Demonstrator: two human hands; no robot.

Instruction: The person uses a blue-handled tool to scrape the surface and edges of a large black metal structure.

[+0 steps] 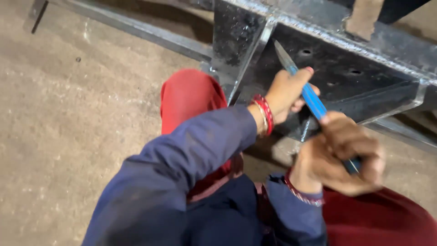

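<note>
A blue-handled metal file [310,98] slants from the lower right up to a grey pointed tip at the steel beam [346,68]. My left hand [287,93] grips the file near its upper part, with red bangles on the wrist. My right hand [341,157] is closed around the lower end of the handle, blurred. The file's tip lies against the dark web of the beam, close to an upright stiffener plate [236,41]. Both arms wear dark blue sleeves.
The beam's web has a few round holes [305,52]. A thinner steel rail [136,29] runs off to the upper left. My knees in red cloth [189,98] sit close under the beam. Dusty concrete floor [68,127] spreads to the left.
</note>
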